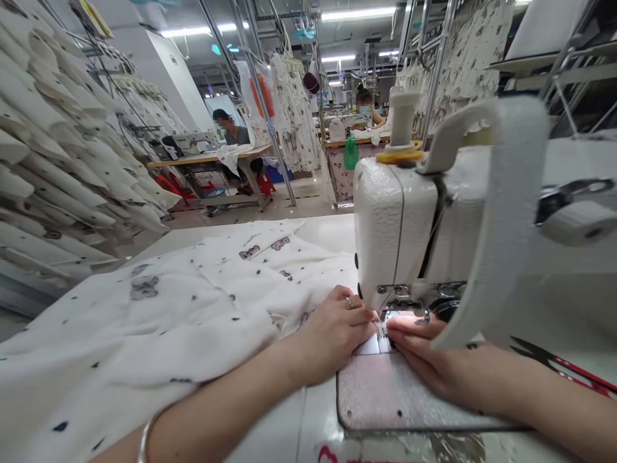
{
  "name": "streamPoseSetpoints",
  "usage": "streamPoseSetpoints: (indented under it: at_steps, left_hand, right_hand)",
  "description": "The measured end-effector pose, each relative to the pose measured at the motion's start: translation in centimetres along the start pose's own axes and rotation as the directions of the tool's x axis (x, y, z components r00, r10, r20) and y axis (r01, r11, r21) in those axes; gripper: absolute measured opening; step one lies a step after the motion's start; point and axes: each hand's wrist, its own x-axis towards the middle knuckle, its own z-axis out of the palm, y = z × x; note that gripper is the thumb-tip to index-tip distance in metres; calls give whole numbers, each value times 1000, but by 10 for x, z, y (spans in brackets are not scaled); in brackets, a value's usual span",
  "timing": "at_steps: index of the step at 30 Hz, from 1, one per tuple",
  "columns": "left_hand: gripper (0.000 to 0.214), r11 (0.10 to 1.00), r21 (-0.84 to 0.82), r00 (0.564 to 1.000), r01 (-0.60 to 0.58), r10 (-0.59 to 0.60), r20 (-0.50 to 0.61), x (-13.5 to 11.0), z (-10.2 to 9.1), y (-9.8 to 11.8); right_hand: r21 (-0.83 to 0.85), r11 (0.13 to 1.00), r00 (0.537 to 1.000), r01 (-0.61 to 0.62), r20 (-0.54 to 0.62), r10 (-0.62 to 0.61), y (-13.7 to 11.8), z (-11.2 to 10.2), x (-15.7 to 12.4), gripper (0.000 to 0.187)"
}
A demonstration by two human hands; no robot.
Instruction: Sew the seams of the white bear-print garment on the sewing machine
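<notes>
Field log, watching remotely: the left hand [335, 334] is pinching the white printed fabric [144, 334] just in front of the presser foot [385, 325] of the sewing machine [395, 218], its fingertips gathered on the cloth. The right hand [424, 360] is lying close beside it, fingers together at the fabric's edge; I cannot tell whether it is gripping or pressing. The fabric is spreading left across the white surface [313, 424]. Red-handled thread snips [562, 366] are lying right of the right hand, and a co-worker [231, 128] is sitting at another machine beyond.
</notes>
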Motion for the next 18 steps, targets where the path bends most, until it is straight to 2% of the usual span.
streamPoseSetpoints:
  at_steps: [3, 9, 11, 14, 16, 17, 18]
  left_hand:
    - [19, 999, -39, 1000, 9, -8, 26, -1, 3, 0]
    - [20, 1000, -3, 991, 10, -9, 136, 0, -2, 3]
    - [24, 996, 57, 979, 71, -81, 188, -5, -5, 14]
    - [37, 958, 203, 947, 203, -244, 208, -24, -12, 44]
    - [45, 875, 313, 888, 371, -432, 156, -43, -19, 66]
    - [50, 805, 353, 830, 478, -545, 118, -55, -24, 75]
    - [55, 715, 377, 748, 588, -658, 81, -67, -28, 81]
  right_hand:
    - [33, 999, 999, 2, 48, -4, -1, -5, 4, 30]
    - [42, 998, 999, 50, 15, -51, 1, 0, -2, 30]
    - [22, 995, 995, 99, 6, -99, 2, 3, -5, 32]
    - [-22, 983, 983, 183, 13, -183, 4, 5, -6, 33]
    - [-51, 976, 977, 211, 28, -210, 6, 6, -9, 34]
    - [-64, 971, 973, 230, 36, -228, 8, 5, -11, 36]
    - [-72, 963, 965, 259, 60, -255, 11, 2, -15, 39]
